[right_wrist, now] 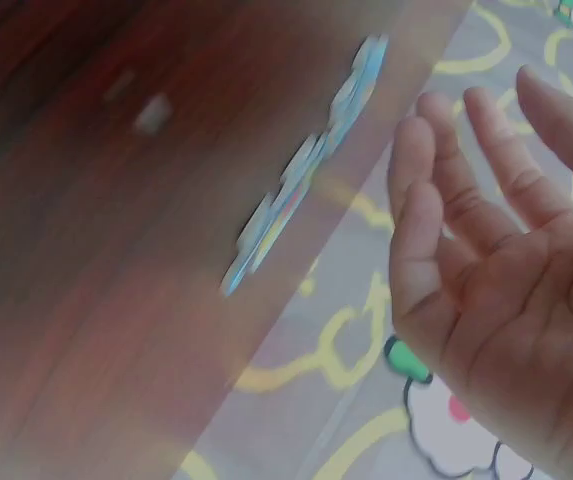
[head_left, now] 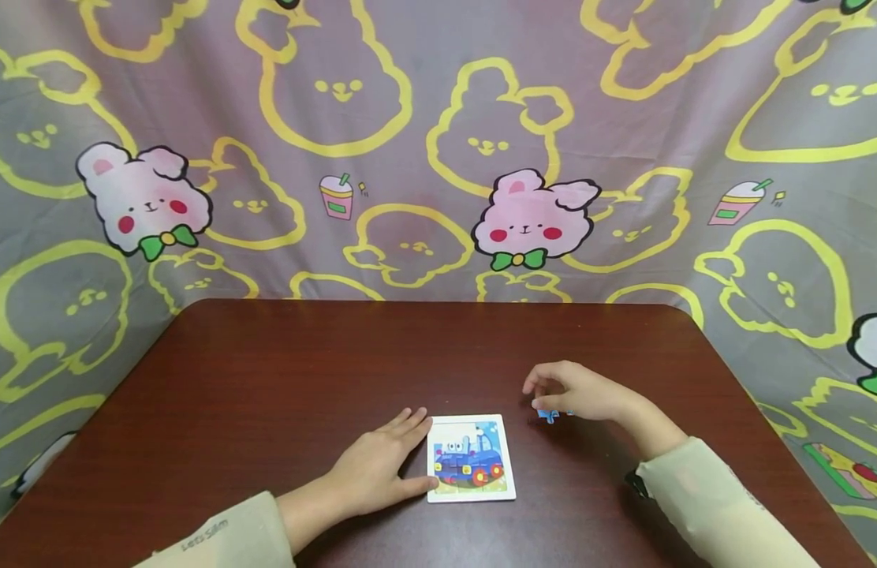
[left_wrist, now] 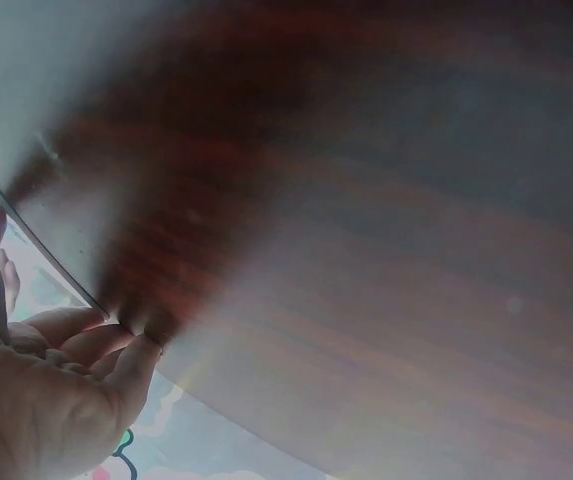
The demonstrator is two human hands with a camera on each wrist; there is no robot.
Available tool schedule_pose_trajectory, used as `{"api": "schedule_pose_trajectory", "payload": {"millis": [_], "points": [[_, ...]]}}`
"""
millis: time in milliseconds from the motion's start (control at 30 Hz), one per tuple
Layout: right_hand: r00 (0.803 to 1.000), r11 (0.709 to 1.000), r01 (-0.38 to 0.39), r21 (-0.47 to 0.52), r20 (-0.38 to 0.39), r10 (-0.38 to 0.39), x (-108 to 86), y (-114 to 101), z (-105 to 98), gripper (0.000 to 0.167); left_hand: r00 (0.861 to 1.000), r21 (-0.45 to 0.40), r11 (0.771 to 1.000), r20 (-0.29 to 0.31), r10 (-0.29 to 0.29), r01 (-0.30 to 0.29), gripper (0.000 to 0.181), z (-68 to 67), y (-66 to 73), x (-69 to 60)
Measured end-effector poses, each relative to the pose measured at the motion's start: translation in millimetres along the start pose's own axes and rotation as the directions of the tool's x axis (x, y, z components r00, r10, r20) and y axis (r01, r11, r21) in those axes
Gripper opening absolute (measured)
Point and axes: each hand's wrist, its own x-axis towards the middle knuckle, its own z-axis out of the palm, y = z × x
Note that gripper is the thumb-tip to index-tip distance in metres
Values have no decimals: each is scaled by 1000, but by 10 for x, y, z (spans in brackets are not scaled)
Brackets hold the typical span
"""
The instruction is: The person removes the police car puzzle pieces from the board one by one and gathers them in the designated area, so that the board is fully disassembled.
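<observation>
A small white-framed jigsaw puzzle (head_left: 472,457) lies flat on the table, showing a blue cartoon vehicle with eyes and red-and-yellow wheels. Its upper left part is plain white. My left hand (head_left: 378,469) rests at the puzzle's left edge, thumb at the lower corner and fingertips at the upper one; the left wrist view shows the board's edge (left_wrist: 51,255) against those fingers. To the right, my right hand (head_left: 576,390) hovers with loosely bent fingers over blue jigsaw pieces (head_left: 548,415), partly hidden beneath it. In the right wrist view the pieces (right_wrist: 306,165) lie apart from the fingers.
The dark reddish-brown table (head_left: 304,355) has rounded far corners. Behind it and at both sides hangs a grey curtain (head_left: 403,173) printed with yellow outlines and cartoon rabbits. A dark band (head_left: 637,484) shows at the right wrist.
</observation>
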Motion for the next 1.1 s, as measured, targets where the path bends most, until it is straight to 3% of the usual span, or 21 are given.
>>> {"api": "schedule_pose_trajectory", "payload": {"millis": [300, 500, 1100], "points": [[991, 994, 106, -41, 87, -102, 265, -232, 286, 13, 1000, 3, 1000, 0, -2, 2, 82, 8, -12, 5], [979, 986, 152, -70, 148, -140, 334, -335, 430, 15, 1000, -8, 1000, 6, 1, -1, 82, 14, -17, 10], [972, 970, 140, -199, 212, -97, 365, -368, 538, 25, 1000, -7, 1000, 12, 2, -2, 82, 4, -13, 15]]}}
